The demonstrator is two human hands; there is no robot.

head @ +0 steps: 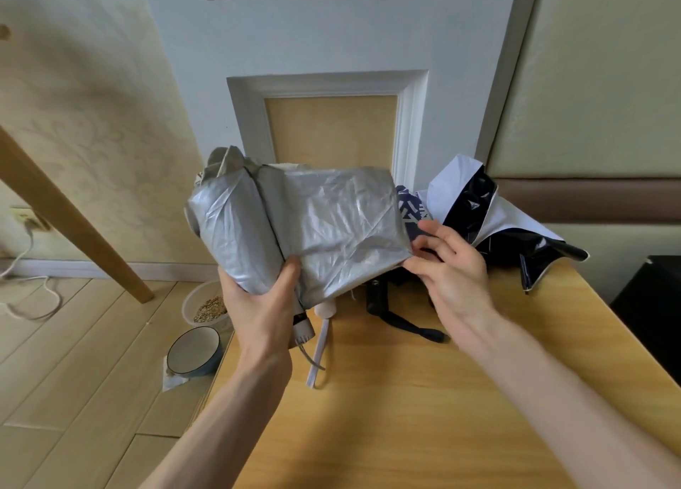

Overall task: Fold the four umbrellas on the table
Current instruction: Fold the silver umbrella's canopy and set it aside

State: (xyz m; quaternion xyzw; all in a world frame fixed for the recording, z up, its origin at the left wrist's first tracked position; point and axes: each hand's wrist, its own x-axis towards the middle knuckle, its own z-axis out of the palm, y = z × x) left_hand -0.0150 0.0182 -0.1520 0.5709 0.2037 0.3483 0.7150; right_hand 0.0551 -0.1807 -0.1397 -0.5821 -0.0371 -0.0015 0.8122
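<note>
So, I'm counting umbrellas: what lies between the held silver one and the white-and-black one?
Head view: a strip of navy patterned fabric, likely another umbrella, shows between the silver umbrella and the white-and-black umbrella, just above the right hand.

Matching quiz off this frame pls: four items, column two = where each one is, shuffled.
Column one:
1. silver umbrella
2. black and white umbrella
3. blue bowl
4. black strap

Column two:
A. on the floor, left of the table
B. gripped by the left hand, pinched at its edge by the right hand
C. flat on the table, near the right wrist
D. heaped at the table's far right

Pairs: 1-B, 2-D, 3-A, 4-C
</note>
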